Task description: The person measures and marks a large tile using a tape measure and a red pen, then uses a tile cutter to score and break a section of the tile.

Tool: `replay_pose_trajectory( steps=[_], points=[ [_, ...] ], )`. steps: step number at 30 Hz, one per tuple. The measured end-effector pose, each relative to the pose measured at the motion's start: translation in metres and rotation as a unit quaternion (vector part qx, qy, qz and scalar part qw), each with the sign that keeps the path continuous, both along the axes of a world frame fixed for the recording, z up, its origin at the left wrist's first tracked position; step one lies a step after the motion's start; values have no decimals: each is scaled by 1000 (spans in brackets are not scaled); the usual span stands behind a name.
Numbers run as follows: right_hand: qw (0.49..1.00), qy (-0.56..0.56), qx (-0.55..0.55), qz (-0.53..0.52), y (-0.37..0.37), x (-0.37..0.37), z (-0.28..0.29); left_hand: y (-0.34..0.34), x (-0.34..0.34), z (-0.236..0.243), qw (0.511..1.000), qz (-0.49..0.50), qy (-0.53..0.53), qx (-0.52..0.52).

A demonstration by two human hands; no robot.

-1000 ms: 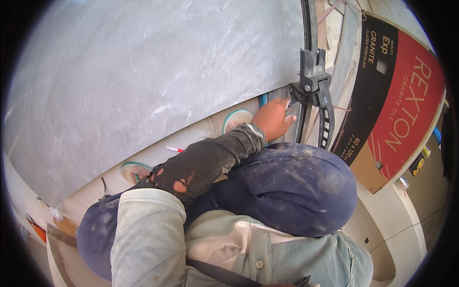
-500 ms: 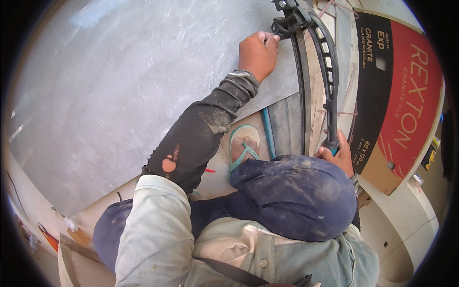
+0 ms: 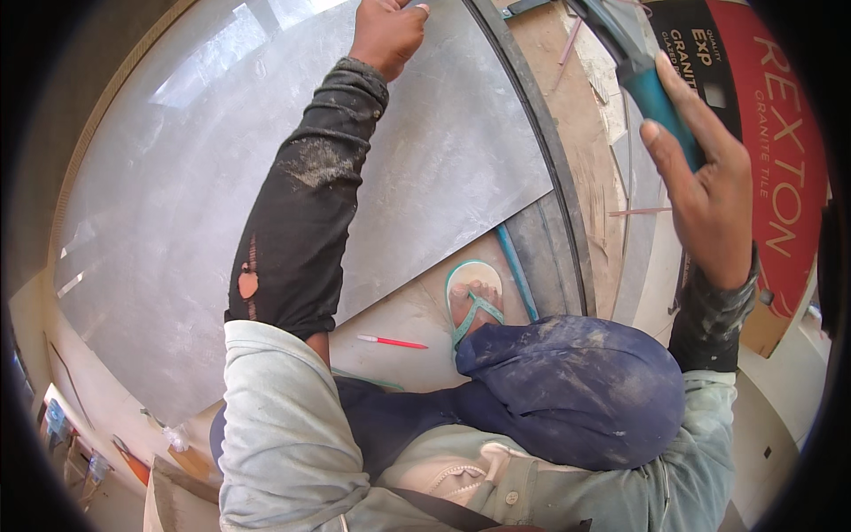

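My left hand [image 3: 388, 37] is at the top with fingers curled, over the grey marbled tile [image 3: 160, 230]; what they hold, if anything, is hidden. My right hand [image 3: 702, 177] grips the teal handle [image 3: 660, 115] of a black tile cutter, whose long rail [image 3: 523, 89] runs along the tile's right side. The cutter's black lever [image 3: 603, 31] reaches out of the top of the picture.
A red-and-black tile carton [image 3: 776, 151] lies at the right, beside wooden boards [image 3: 576, 115]. My foot in a mint sandal [image 3: 474, 297] and a red pen [image 3: 394, 342] are below the tile. An orange-handled tool [image 3: 133, 459] lies lower left.
Both my hands have moved up, away from my body. My right hand, earlier low by my knee, has pushed the handle forward, and the cutter's head has travelled up along the rail.
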State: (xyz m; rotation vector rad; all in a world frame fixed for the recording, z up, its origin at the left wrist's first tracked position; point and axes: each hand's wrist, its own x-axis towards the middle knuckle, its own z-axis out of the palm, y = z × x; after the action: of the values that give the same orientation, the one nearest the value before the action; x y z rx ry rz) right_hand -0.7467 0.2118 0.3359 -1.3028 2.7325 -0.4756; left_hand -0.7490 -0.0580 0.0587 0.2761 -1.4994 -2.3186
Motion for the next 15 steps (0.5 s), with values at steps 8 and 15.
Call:
replay_pose_trajectory(
  steps=[8, 15],
  points=[
    [996, -84, 28, -7, -89, -11, 47, -55, -41, 12, 980, -55, -60, -184],
    [995, -7, -42, 85, -104, -53, 10, -79, -44, 1, 961, -15, -141, -236]
  ],
)
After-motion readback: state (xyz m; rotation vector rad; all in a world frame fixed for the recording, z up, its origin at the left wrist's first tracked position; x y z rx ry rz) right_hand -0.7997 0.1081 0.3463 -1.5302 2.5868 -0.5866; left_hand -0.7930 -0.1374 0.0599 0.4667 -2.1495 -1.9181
